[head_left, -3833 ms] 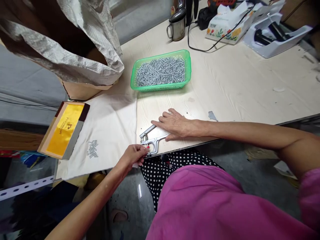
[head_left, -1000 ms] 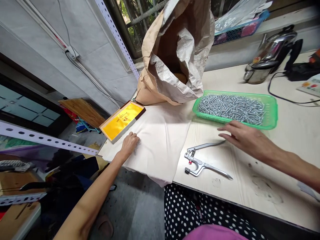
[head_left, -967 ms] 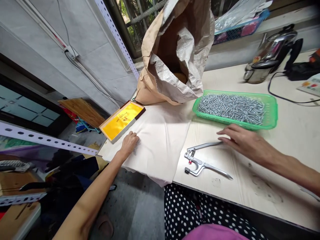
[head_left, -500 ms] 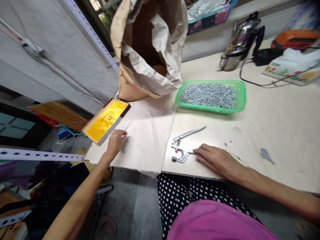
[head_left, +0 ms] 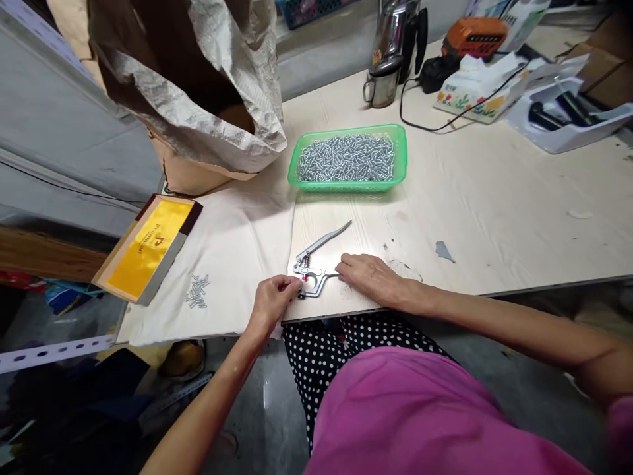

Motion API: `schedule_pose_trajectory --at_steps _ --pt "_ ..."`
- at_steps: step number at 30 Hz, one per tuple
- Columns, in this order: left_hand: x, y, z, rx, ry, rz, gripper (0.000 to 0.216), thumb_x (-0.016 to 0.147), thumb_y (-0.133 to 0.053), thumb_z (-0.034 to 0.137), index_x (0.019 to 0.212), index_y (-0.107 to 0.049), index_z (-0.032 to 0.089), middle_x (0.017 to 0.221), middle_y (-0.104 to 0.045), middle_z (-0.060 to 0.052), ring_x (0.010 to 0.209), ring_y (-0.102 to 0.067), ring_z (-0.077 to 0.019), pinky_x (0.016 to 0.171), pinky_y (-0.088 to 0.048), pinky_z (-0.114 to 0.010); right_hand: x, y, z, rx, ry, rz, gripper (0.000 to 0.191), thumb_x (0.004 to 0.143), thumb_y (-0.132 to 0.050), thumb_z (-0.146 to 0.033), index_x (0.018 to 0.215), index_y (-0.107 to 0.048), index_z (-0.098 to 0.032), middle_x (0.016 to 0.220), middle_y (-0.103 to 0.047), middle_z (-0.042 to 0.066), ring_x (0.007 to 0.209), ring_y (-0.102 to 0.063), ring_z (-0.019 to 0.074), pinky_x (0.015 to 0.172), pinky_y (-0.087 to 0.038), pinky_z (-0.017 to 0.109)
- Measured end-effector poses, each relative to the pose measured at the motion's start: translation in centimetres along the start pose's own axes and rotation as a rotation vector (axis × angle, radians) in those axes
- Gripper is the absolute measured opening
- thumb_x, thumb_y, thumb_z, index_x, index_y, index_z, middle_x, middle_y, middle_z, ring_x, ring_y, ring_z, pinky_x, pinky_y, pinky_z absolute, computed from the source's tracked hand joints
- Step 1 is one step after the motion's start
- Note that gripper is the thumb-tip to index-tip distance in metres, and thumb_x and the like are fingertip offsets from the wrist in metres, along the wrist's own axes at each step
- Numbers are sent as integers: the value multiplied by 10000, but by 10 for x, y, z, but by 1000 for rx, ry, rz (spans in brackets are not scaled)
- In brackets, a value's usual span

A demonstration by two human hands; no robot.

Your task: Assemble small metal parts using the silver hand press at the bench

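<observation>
A pair of metal snap pliers (head_left: 316,280) lies on the table, its upper handle raised and a small red part in its jaw. My right hand (head_left: 370,278) is closed over the end of the lower handle. At the jaw, my left hand (head_left: 275,300) is pinched with thumb and finger; whatever is between them is too small to make out. To the left, a little pile of slim metal pieces (head_left: 198,291) rests on a pale cloth (head_left: 227,244). Beyond the pliers, a green plastic basket (head_left: 349,187) holds a heap of similar small metal pieces.
A large open paper sack (head_left: 198,158) stands at the back left, beside a box with a yellow satin lining (head_left: 148,254). Farther back are a steel cup (head_left: 383,90), a kettle (head_left: 398,39), an orange battery (head_left: 475,36) and a tissue pack (head_left: 469,95). A grey scrap (head_left: 444,251) lies rightward.
My left hand has come from the small pile on the cloth rightward to the pliers' jaw. My right hand stays at the handle. The camera view has swung to the right.
</observation>
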State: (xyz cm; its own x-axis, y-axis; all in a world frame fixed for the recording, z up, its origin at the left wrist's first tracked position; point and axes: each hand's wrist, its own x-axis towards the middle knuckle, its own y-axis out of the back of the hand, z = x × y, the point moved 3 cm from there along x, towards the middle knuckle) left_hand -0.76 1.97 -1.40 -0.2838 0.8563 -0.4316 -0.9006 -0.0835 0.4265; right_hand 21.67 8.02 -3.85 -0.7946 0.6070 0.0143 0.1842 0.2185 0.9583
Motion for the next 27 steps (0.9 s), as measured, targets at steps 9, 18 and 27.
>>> schedule_pose_trajectory --at_steps 9,18,27 --pt "9 -3 8 114 103 -81 349 597 -797 499 631 -713 162 531 -604 9 505 -468 -105 495 -338 -236 0 -7 5 36 51 29 207 1020 -432 -84 948 -604 -173 936 -641 67 714 -470 166 628 -261 334" --pt "8 -14 6 62 227 -213 339 611 -870 440 666 -701 151 544 -623 -2 497 -550 -114 541 -482 -252 -3 1 16 24 117 20 275 1010 -377 -40 975 -611 -181 931 -655 75 765 -499 185 661 -307 342" --pt "3 -18 -1 21 262 -165 344 599 -940 377 662 -710 128 540 -634 -1 491 -576 -101 523 -517 -231 2 14 26 56 146 4 220 1003 -636 -326 1155 -634 -167 1244 -651 151 1052 -560 271 835 -433 383"
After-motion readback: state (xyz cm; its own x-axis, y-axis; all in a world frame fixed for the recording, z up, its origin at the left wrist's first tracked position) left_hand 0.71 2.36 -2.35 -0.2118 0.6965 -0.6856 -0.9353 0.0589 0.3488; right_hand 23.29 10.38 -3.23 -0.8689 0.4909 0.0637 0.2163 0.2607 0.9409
